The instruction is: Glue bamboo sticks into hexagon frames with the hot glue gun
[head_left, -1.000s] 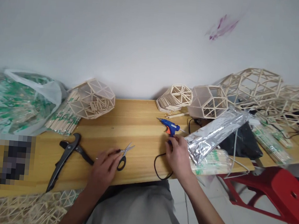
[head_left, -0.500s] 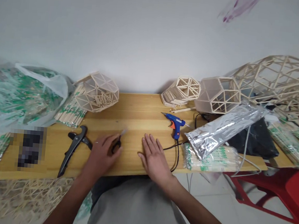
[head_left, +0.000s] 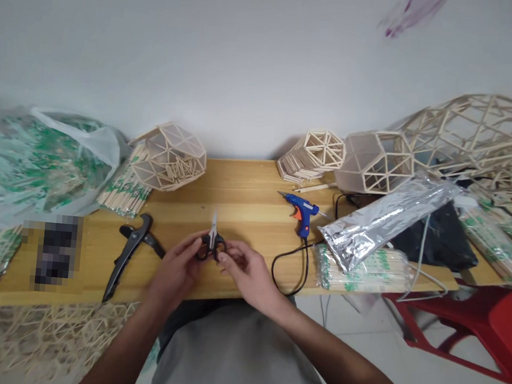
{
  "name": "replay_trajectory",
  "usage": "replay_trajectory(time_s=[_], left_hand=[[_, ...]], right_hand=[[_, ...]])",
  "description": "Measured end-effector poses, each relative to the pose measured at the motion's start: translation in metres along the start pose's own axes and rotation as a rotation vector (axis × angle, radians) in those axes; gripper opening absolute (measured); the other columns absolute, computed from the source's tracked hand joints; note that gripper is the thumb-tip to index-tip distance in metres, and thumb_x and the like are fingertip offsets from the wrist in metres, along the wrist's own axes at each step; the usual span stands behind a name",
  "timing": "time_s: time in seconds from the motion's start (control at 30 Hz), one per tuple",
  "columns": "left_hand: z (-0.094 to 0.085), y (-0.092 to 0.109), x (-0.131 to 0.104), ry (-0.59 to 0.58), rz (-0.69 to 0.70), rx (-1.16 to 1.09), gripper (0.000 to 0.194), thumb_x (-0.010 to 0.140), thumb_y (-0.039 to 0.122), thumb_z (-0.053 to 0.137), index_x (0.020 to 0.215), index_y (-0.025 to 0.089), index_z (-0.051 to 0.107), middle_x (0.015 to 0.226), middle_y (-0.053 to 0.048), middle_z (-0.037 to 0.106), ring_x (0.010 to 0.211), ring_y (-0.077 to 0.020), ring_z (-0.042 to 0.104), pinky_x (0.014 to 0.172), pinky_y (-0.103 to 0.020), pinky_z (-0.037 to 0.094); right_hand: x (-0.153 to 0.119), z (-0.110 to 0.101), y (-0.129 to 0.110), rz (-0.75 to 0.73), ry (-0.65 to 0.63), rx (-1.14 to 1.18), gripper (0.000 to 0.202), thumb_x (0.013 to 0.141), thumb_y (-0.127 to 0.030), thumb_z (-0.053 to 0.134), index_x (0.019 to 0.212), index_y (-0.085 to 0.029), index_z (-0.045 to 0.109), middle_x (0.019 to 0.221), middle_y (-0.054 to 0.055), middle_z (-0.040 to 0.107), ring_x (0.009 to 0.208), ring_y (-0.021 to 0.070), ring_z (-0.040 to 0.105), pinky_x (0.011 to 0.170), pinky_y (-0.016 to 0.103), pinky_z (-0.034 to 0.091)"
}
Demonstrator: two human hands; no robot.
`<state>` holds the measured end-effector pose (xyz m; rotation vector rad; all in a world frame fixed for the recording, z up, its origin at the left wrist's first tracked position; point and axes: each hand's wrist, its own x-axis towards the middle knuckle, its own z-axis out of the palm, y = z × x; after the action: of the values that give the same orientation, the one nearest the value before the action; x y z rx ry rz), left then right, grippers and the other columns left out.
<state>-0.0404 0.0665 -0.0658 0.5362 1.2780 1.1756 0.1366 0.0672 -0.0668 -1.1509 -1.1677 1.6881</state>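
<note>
Between my two hands, over the front of the wooden table, is a small pair of scissors with black handles and its blades pointing away from me. My left hand grips the left handle loop. At the right loop, the thumb and fingers of my right hand close on the handle. The blades look shut or nearly so. Left of my left hand lies a black cutter with a hooked jaw. A blue glue gun with an orange trigger rests beyond my right hand, its black cable looping towards the table's front edge.
Along the wall stand stick-built frames, among them a bowl-like one holding short sticks and a stack of flat pieces. A plastic bag fills the left. Packed sticks, a silver packet and a red stool are right.
My right hand has lifted off the tabletop, moved left and taken hold of the scissors. My left hand has brought the scissors upright into view between both hands. The glue gun's cable has shifted left.
</note>
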Motion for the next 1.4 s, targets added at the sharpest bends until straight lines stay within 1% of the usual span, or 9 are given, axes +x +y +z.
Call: replay_trajectory(time_s=[0.1,0.23,0.4,0.57,0.93,1.13,1.23,1.33,1.4], left_hand=[[0.005,-0.005,-0.002,0.003,0.038,0.092,0.052,0.078,0.055,0.086,0.117,0.021,0.08,0.112,-0.009,0.082,0.103,-0.0247,0.076,0.092,-0.038,0.061],[0.005,-0.001,-0.003,-0.032,0.1,0.311,0.056,0.082,0.062,0.082,0.121,0.022,0.08,0.111,-0.008,0.082,0.102,-0.0246,0.075,0.093,-0.038,0.061],[0.003,0.004,-0.001,-0.169,0.029,0.381,0.057,0.074,0.06,0.088,0.114,0.02,0.079,0.101,-0.008,0.083,0.082,-0.0232,0.075,0.078,-0.039,0.064],[-0.001,-0.001,-0.002,-0.229,0.008,0.414,0.05,0.069,0.049,0.092,0.108,0.021,0.079,0.094,-0.006,0.082,0.084,-0.0229,0.075,0.077,-0.036,0.064],[-0.013,0.018,0.007,-0.183,0.079,0.577,0.046,0.072,0.048,0.087,0.107,0.021,0.076,0.081,-0.003,0.079,0.076,-0.0215,0.074,0.074,-0.035,0.062],[-0.023,0.043,0.028,-0.036,0.284,0.749,0.042,0.083,0.053,0.075,0.111,0.022,0.074,0.09,-0.005,0.08,0.082,-0.0254,0.077,0.081,-0.042,0.064],[-0.018,0.055,0.041,0.067,0.577,0.965,0.033,0.094,0.048,0.062,0.112,0.024,0.075,0.116,-0.011,0.081,0.114,-0.0316,0.075,0.105,-0.052,0.058],[-0.004,0.057,0.043,0.014,0.794,1.108,0.033,0.099,0.041,0.055,0.117,0.025,0.077,0.149,-0.011,0.068,0.147,-0.0333,0.056,0.124,-0.056,0.042],[0.007,0.049,0.038,-0.082,0.715,1.086,0.034,0.099,0.044,0.056,0.116,0.024,0.078,0.141,-0.011,0.073,0.136,-0.0315,0.065,0.117,-0.052,0.049]], right_hand=[[0.006,-0.003,0.006,0.111,0.006,0.147,0.046,0.08,-0.06,0.087,0.103,-0.022,0.073,0.089,0.002,0.079,0.075,0.0199,0.076,0.072,0.035,0.067],[0.006,-0.011,0.006,0.14,0.046,0.212,0.046,0.072,-0.06,0.093,0.087,-0.022,0.071,0.077,0.0,0.075,0.065,0.0178,0.073,0.066,0.034,0.067],[0.006,-0.02,0.0,0.135,0.073,0.207,0.048,0.068,-0.06,0.095,0.085,-0.022,0.072,0.075,-0.001,0.074,0.063,0.0171,0.073,0.064,0.033,0.066],[0.005,-0.025,0.0,0.133,0.076,0.224,0.049,0.066,-0.06,0.096,0.084,-0.022,0.072,0.072,-0.002,0.073,0.062,0.0172,0.072,0.065,0.034,0.066],[0.001,-0.036,-0.004,0.153,0.127,0.244,0.053,0.063,-0.062,0.097,0.086,-0.02,0.074,0.075,-0.001,0.074,0.066,0.0168,0.072,0.067,0.033,0.066],[-0.001,-0.039,-0.006,0.163,0.13,0.239,0.056,0.063,-0.065,0.096,0.088,-0.019,0.075,0.078,0.001,0.076,0.068,0.0171,0.073,0.068,0.032,0.065],[-0.002,-0.039,-0.004,0.16,0.114,0.227,0.054,0.066,-0.063,0.095,0.09,-0.019,0.076,0.079,0.001,0.076,0.069,0.0172,0.073,0.069,0.032,0.065],[-0.003,-0.039,-0.002,0.148,0.101,0.219,0.051,0.069,-0.062,0.094,0.092,-0.019,0.077,0.08,0.001,0.076,0.069,0.0175,0.073,0.07,0.033,0.065],[-0.004,-0.04,-0.001,0.14,0.093,0.213,0.05,0.071,-0.061,0.094,0.094,-0.02,0.077,0.08,0.001,0.076,0.07,0.0176,0.074,0.071,0.034,0.065]])
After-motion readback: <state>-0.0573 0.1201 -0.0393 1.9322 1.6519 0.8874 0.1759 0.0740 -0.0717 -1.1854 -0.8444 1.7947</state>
